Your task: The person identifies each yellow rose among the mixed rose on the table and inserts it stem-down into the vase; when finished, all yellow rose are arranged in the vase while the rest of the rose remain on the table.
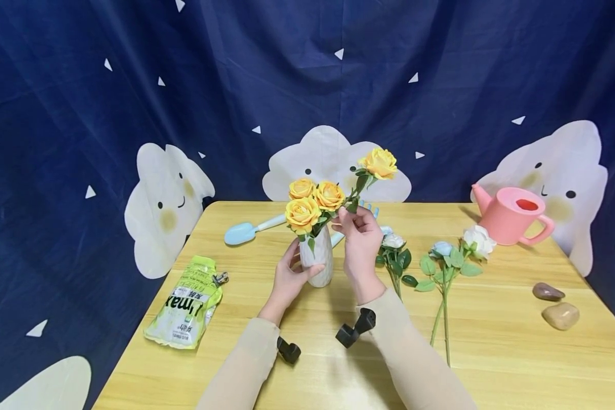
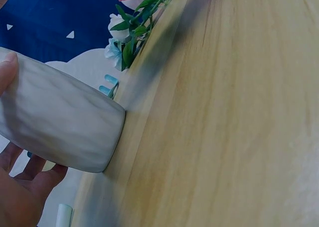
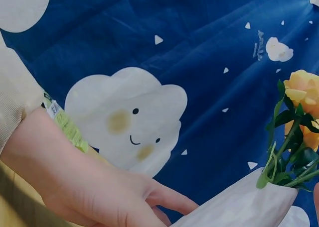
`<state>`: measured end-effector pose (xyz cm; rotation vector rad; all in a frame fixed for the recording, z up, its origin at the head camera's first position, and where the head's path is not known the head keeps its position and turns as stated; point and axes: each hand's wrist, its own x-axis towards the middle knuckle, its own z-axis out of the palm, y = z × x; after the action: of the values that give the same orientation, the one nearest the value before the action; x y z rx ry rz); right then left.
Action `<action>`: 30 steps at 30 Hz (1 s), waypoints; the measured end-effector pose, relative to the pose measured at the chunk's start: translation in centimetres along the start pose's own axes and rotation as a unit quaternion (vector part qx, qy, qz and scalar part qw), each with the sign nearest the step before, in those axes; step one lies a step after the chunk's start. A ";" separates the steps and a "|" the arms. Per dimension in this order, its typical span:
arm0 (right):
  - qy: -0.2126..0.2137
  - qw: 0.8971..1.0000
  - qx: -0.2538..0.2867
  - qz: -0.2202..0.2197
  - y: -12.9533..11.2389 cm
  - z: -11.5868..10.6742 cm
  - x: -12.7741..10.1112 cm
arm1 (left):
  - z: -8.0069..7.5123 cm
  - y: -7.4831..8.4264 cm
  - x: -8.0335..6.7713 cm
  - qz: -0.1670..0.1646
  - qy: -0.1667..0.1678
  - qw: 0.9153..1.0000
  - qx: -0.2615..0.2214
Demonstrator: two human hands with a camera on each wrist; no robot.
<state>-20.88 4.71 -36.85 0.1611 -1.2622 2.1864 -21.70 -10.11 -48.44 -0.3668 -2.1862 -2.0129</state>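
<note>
A white vase (image 1: 318, 256) with a faintly rippled surface stands on the wooden table, gripped around its body by my left hand (image 1: 291, 279). Several yellow roses (image 1: 302, 214) rise from its mouth. In the left wrist view, thumb and fingers lie on opposite sides of the vase (image 2: 60, 112), its base on the tabletop. My right hand (image 1: 362, 245) pinches the leafy stem of another yellow rose (image 1: 379, 163), beside and above the vase mouth; this bloom leans right, higher than the others. The lower end of that stem is hidden behind fingers and blooms.
Right of the vase lie white and blue artificial flowers (image 1: 443, 250). A pink watering can (image 1: 509, 216) stands at the back right, with stones (image 1: 561, 315) in front. A light blue trowel (image 1: 240, 234) and a green bag (image 1: 187, 304) with a clip are on the left.
</note>
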 end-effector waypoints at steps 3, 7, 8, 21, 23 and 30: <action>0.005 1.000 0.010 0.024 -0.1 -0.1 0.2 | 0.0 0.0 0.0 0.003 0.001 1.000 -0.001; -0.001 0.998 0.019 0.057 -0.2 -0.4 0.6 | 0.0 0.0 0.0 -0.003 -0.001 1.000 -0.003; -0.005 0.998 0.018 0.065 -0.1 -0.5 0.7 | 0.0 0.1 0.0 -0.006 -0.002 1.000 -0.003; -0.102 0.967 -0.017 0.233 0.7 -1.3 2.7 | 0.1 3.1 -0.6 -0.008 -0.019 1.000 -0.019; -0.113 0.964 -0.023 0.240 0.9 -1.3 3.0 | 0.1 3.0 -0.6 -0.007 -0.020 1.000 -0.022; -0.150 0.956 -0.068 0.245 1.8 -1.5 3.7 | 0.1 2.9 -0.6 -0.003 -0.016 1.000 -0.023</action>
<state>-24.56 6.87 -37.54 0.1393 -1.7717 2.5447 -20.33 -9.90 -45.88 -0.4031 -2.1650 -2.0774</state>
